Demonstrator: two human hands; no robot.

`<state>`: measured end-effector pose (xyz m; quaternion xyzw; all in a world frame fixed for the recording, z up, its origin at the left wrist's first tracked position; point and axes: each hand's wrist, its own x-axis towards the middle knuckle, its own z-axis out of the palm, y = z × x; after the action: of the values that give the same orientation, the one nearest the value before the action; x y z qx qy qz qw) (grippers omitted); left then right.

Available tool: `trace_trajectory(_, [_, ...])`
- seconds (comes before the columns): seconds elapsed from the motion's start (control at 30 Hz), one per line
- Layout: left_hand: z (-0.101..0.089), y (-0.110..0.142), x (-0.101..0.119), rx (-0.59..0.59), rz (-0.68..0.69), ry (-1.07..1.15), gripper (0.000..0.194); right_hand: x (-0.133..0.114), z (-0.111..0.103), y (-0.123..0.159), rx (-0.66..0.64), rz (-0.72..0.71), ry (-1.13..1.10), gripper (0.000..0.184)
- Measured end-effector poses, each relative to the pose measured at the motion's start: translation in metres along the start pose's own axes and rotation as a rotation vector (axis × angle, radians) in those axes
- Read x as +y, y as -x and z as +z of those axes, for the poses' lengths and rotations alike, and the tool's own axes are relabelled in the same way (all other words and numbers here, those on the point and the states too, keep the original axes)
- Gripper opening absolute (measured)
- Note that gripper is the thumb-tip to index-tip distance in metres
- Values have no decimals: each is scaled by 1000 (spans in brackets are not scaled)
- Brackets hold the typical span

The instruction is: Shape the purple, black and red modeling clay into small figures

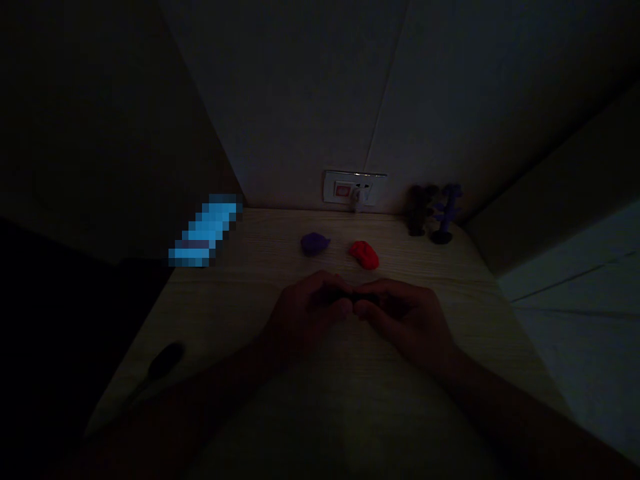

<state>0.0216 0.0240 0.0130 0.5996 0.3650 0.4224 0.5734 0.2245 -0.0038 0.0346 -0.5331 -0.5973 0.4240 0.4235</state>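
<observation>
My left hand point(310, 308) and my right hand point(405, 317) meet over the middle of the wooden tabletop point(360, 407), fingertips nearly touching. Both are closed, thumbs pressed toward the fingers, around something dark that I cannot make out in the low light. A speck of red shows just behind the left fingers. Beyond my hands lie a purple lump point(314, 244), which looks like modelling clay, and a similar red lump point(365, 255), nearer the right fingers. Neither lump is being touched.
A wall socket point(355, 187) with a plug in it sits behind the table. Two dark figurines or stands, one brownish point(418, 210) and one purple point(445, 213), stand at the back right. A blurred bright blue rectangle point(205, 230) lies at the left edge, with a dark rounded object point(166, 360) nearer me.
</observation>
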Motion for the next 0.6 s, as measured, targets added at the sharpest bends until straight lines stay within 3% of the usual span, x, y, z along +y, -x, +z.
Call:
trace_trajectory(0.27, [3, -1, 10, 38, -107, 12, 16, -4, 1, 1, 22, -65, 46, 14])
trace_trajectory(0.6, [1, 1, 4, 34, 11, -82, 15, -3, 0, 1, 4, -55, 61, 19])
